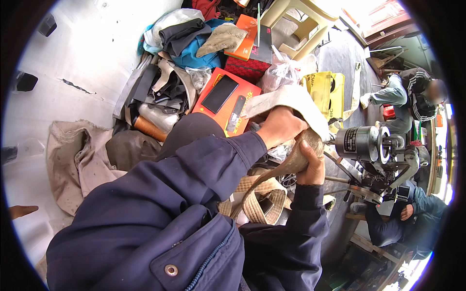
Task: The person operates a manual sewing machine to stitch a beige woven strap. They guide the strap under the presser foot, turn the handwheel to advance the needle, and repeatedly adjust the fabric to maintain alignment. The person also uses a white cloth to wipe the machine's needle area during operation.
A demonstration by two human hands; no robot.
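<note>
My left hand (282,128) is closed on a pale, wide strap (302,104), its fingertips partly hidden in the fold. Just beside it, my right hand (311,164) grips the strap's brown, worn-looking side (307,141) with the thumb up along it. From there the strap curves down to a loose heap of beige ribbed webbing (262,203) by my right forearm. Close to the right hand stands a metal machine with a silver cylinder (357,144), a label plate and rods.
An orange-red box (221,99) carries a black phone (220,94). Beyond lie a dark red box (246,69), a clear plastic bag (281,72), a yellow bag (326,94) and piled cloths (182,36). A beige plastic stool (296,22) stands behind. Two other people sit at right.
</note>
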